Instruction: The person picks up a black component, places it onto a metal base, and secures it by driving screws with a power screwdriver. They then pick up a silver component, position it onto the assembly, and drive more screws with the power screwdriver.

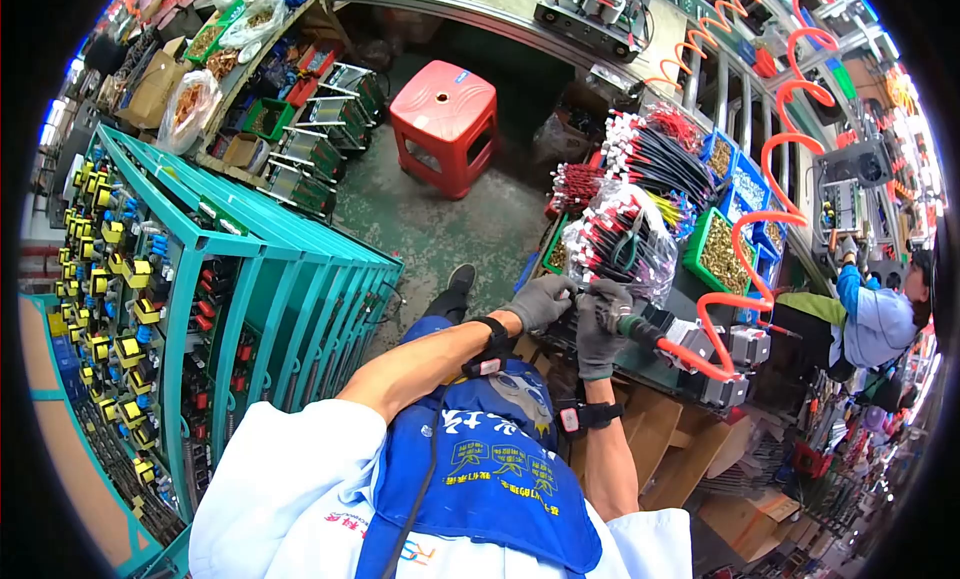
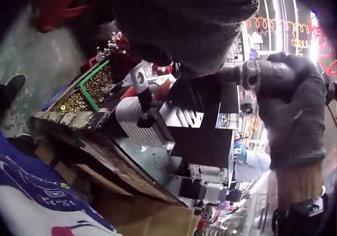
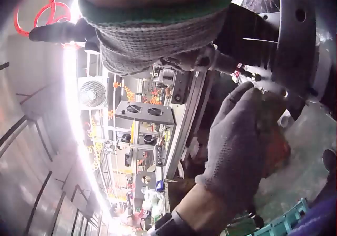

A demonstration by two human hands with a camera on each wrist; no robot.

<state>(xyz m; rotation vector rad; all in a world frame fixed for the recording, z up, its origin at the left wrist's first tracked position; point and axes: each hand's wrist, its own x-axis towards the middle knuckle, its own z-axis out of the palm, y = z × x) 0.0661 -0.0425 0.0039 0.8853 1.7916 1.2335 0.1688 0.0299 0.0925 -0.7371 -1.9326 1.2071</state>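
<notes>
In a grey work glove, my right hand (image 1: 603, 329) grips a pneumatic screwdriver (image 1: 640, 329) fed by an orange coiled hose (image 1: 765, 219). The tool's body (image 2: 268, 77) lies sideways in the fist, its bit pointing toward my left hand (image 1: 540, 303). Also gloved, the left hand (image 3: 237, 136) reaches in beside a black metal part (image 3: 296, 41), fingertips close to a small brass-coloured screw (image 3: 256, 77) at the driver's tip. I cannot tell what its fingers hold. A silvery finned block (image 2: 142, 125) sits below the left hand at the bench edge.
Red-tipped black cables (image 1: 620, 234) lie in a plastic bag beyond the hands. A green bin (image 1: 722, 254) of brass parts stands right. Grey finned units (image 1: 720, 354) sit at the bench edge. Teal racks (image 1: 290, 279) stand left, a red stool (image 1: 445, 104) ahead, another person (image 1: 870, 314) right.
</notes>
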